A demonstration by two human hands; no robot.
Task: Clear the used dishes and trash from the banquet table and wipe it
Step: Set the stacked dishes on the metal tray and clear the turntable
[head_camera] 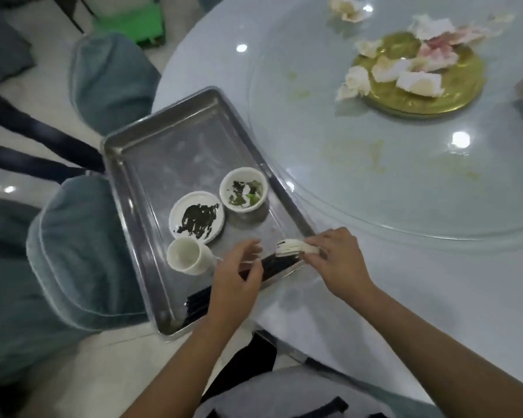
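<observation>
Holding a small white spoon-like dish [295, 247] pinched in the fingers of my right hand [335, 260], I keep it over the near right corner of the metal tray [163, 137], just above a bundle of black chopsticks [272, 265] that lies along the tray's near edge. My left hand [237, 276] hovers just beside it over the chopsticks, fingers curled with the thumb and fingertips close together; I cannot tell whether they actually grip anything. The tray sits half on the pale tabletop [405, 282] and half out past its edge, above two chairs with grey-blue covers [73, 251]. Inside the tray stand a white cup [187, 256], a small white saucer [197, 217] smeared with dark sauce, and a small white bowl [243, 190] with green and dark scraps in it, all close together near the middle. Farther across, on the glass turntable [375, 191], a gold plate [429, 89] is heaped with crumpled napkins [417, 64], some stained pink, and one more crumpled napkin [346, 7] lies well apart from it near the far rim. Yellowish smears [354, 155] mark the glass.
</observation>
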